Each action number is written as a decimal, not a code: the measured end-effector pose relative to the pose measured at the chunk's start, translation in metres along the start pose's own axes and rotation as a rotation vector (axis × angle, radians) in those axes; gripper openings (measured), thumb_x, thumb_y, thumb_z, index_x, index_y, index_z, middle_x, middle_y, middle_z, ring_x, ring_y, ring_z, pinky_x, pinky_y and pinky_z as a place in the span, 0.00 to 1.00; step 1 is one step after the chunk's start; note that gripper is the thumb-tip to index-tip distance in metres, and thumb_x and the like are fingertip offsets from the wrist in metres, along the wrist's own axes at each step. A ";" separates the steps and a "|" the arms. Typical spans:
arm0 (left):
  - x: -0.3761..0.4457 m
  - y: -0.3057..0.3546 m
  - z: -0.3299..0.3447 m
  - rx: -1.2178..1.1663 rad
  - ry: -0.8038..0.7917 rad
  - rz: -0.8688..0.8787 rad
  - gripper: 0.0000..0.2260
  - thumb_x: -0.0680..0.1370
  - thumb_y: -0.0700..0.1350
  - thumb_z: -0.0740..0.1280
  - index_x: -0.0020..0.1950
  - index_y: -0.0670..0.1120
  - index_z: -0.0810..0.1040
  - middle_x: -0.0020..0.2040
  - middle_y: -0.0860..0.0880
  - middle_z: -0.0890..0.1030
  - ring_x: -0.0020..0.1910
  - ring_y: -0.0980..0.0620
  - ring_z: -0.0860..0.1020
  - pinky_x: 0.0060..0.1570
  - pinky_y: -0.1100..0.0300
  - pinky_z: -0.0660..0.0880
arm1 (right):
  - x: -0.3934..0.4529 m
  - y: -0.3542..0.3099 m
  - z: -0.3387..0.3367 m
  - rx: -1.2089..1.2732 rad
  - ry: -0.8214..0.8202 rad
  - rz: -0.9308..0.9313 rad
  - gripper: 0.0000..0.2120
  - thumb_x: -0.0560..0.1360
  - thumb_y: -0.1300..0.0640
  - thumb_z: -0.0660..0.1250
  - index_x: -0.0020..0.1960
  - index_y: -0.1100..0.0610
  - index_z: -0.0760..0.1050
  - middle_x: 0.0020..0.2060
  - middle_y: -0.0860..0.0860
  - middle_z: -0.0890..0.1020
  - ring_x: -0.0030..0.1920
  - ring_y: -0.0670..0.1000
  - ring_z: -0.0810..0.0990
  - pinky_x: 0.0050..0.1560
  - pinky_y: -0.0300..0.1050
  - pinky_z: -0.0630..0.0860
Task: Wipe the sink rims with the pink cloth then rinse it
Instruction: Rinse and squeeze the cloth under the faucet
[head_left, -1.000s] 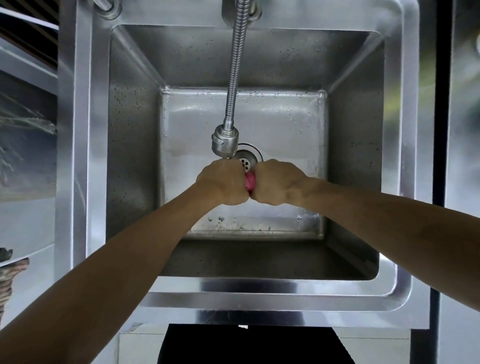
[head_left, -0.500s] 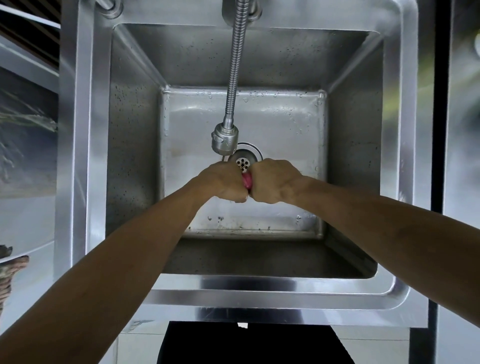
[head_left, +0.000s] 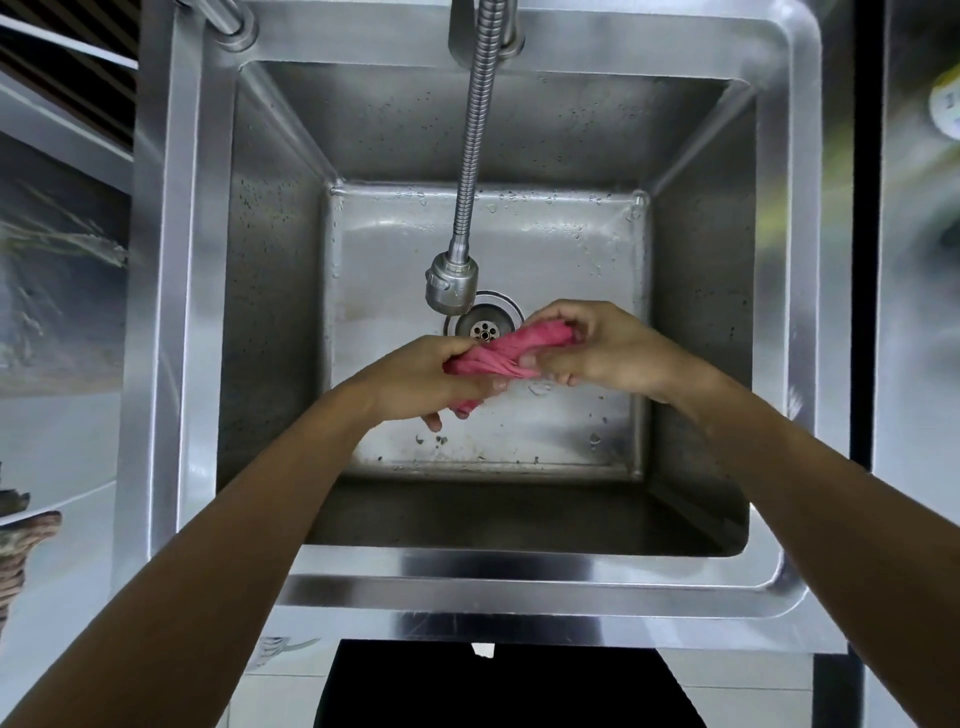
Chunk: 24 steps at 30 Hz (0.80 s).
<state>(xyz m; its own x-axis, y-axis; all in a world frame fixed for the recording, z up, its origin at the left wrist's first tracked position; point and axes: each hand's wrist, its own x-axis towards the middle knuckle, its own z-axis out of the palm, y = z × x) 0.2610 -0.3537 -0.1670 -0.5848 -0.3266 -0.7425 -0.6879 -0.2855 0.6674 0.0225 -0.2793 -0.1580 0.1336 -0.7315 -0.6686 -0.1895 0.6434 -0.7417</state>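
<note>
The pink cloth (head_left: 511, 348) is twisted into a rope over the middle of the steel sink (head_left: 519, 584), just in front of the drain (head_left: 485, 327). My left hand (head_left: 426, 379) grips its left end, and a bit of cloth hangs out below the fingers. My right hand (head_left: 605, 351) holds its right end, fingers curled around it. The flexible faucet hose ends in a spray head (head_left: 451, 283) above the drain, just behind my hands. I see no water stream from it.
Water drops and dark specks lie on the basin floor (head_left: 519, 441). A second tap (head_left: 223, 18) stands at the sink's back left corner. A black vertical gap (head_left: 865, 208) separates the sink from a steel surface on the right.
My hands were pressed fist to fist with only a sliver of cloth showing. They have moved apart, and the twisted cloth is stretched out between them.
</note>
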 end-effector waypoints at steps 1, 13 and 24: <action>-0.002 -0.002 0.001 -0.001 0.073 0.064 0.16 0.76 0.54 0.77 0.62 0.60 0.80 0.42 0.59 0.84 0.41 0.60 0.83 0.33 0.61 0.81 | -0.003 0.001 0.001 0.087 0.048 0.003 0.14 0.75 0.54 0.78 0.59 0.52 0.80 0.38 0.49 0.86 0.36 0.49 0.82 0.38 0.41 0.81; -0.024 -0.013 0.023 0.045 0.553 0.364 0.13 0.73 0.50 0.78 0.55 0.59 0.81 0.45 0.57 0.85 0.39 0.59 0.82 0.40 0.62 0.81 | -0.034 0.008 0.017 0.486 -0.167 0.064 0.28 0.73 0.51 0.78 0.70 0.47 0.73 0.46 0.52 0.85 0.41 0.49 0.82 0.44 0.43 0.80; -0.029 0.009 0.011 0.312 0.405 0.300 0.24 0.73 0.43 0.77 0.64 0.59 0.72 0.57 0.56 0.78 0.53 0.55 0.76 0.51 0.61 0.75 | -0.030 0.008 0.036 0.375 0.220 -0.019 0.19 0.77 0.45 0.71 0.59 0.58 0.85 0.53 0.56 0.88 0.58 0.58 0.86 0.65 0.58 0.80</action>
<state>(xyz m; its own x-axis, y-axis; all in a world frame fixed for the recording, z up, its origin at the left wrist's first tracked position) 0.2664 -0.3370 -0.1402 -0.6045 -0.6876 -0.4022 -0.6479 0.1306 0.7505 0.0518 -0.2440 -0.1462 -0.0849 -0.7486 -0.6575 0.1826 0.6371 -0.7489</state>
